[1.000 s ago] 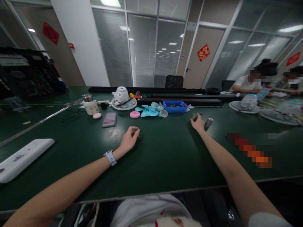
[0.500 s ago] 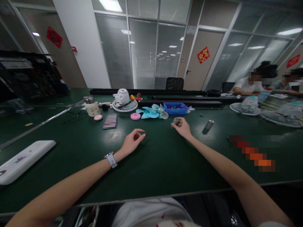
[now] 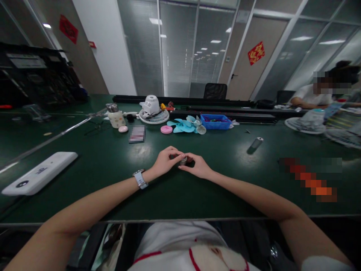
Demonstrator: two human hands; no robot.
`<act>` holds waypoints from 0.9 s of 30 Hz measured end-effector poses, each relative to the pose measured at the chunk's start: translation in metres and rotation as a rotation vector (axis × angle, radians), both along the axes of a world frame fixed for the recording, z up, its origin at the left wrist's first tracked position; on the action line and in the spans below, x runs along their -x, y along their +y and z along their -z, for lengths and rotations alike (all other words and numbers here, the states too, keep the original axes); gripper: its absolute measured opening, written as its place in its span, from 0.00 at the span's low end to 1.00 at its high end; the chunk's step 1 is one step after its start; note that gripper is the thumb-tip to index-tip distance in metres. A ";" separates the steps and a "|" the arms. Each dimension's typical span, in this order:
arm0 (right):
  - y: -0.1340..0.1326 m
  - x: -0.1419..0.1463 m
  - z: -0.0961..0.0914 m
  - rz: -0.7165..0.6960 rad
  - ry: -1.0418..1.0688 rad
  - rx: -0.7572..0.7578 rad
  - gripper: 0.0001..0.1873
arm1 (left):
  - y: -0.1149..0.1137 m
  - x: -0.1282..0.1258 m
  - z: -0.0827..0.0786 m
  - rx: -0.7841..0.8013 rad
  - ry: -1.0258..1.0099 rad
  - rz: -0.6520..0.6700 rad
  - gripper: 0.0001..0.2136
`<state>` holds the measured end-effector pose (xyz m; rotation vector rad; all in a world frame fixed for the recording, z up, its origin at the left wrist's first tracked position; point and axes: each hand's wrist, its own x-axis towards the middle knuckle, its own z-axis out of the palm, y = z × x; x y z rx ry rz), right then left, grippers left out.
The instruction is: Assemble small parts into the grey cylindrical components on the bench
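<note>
A small silver metal cylinder [image 3: 183, 161] stands upright at the middle of the green table, between the fingertips of both hands. My right hand [image 3: 199, 166] grips its side with thumb and fingers. My left hand [image 3: 167, 162], with a watch at its wrist, pinches at its upper edge from the other side. The fingers cover much of the cylinder, so its exact kind cannot be made out. A second silver cylinder [image 3: 255, 145] stands apart on the table, to the right of my right hand.
Farther back lie light-blue fan blades [image 3: 186, 125], a pink disc [image 3: 166, 129], a blue tray [image 3: 216, 122] and a white fan [image 3: 151, 107]. A patterned bottle [image 3: 116, 117] stands at back left, a long white device [image 3: 42, 173] nearer. A person [image 3: 313, 94] sits at far right.
My right hand has brought the small cylinder left and nearer to me. My left hand has moved right and closed its fingers on it. The camera view has tilted down slightly.
</note>
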<state>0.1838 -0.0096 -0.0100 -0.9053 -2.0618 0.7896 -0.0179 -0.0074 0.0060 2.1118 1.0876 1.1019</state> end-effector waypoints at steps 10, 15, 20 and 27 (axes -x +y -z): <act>-0.003 0.002 -0.004 0.022 -0.024 0.020 0.22 | 0.003 0.005 -0.024 -0.104 -0.040 -0.105 0.12; -0.007 0.002 -0.003 0.080 0.010 0.002 0.21 | 0.018 0.019 -0.002 0.000 0.059 -0.057 0.12; 0.008 -0.015 -0.001 0.313 0.144 -0.012 0.23 | 0.027 0.025 0.018 0.134 0.162 -0.028 0.14; 0.101 -0.120 -0.008 0.874 0.171 -0.300 0.26 | 0.024 0.023 0.016 0.149 0.212 0.027 0.17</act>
